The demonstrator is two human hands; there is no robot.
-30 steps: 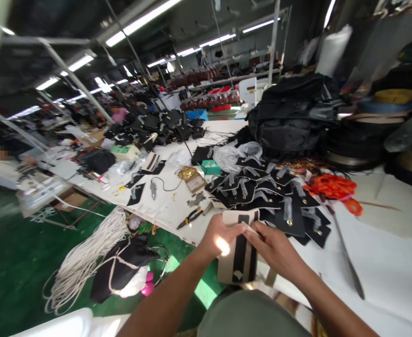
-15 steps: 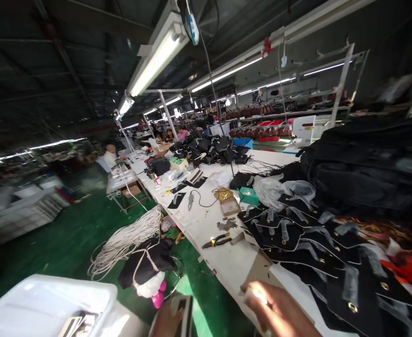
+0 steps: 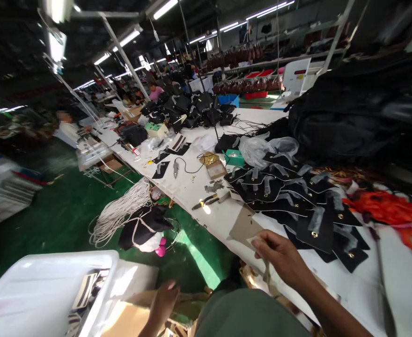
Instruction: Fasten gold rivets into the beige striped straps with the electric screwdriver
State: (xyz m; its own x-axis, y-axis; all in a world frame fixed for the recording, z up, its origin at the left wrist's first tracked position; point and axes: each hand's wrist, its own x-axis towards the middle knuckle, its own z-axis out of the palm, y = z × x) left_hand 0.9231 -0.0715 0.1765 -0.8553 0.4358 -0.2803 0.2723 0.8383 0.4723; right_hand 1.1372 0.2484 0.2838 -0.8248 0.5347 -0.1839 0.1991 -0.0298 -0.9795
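Observation:
My right hand (image 3: 279,257) is over the table's near edge, thumb and fingers pinched on a thin pale strip (image 3: 267,275) that seems to hang below them. To the left, my left hand (image 3: 165,297) hovers at a cardboard box (image 3: 120,320), its fingers loosely bent and no object visible in it; blur hides the detail. Brown-and-white striped pieces (image 3: 172,329) show low in that box. Beside it stands a white plastic tub (image 3: 23,276) with more striped pieces (image 3: 84,291) inside. A tan sheet (image 3: 243,225) lies flat on the table just beyond my right hand.
Pliers (image 3: 205,201) and a small box of brass parts (image 3: 216,167) rest on the long white table (image 3: 192,187). Black flat pieces with clear-wrapped straps (image 3: 314,229) spread along the right. White cord (image 3: 125,208) and a black bundle (image 3: 144,227) are at the left. A person (image 3: 68,131) sits farther off.
The view has tilted down. The striped piece that was in my left hand is out of it, and that hand is now at the cardboard box. My right hand appears farther up and right.

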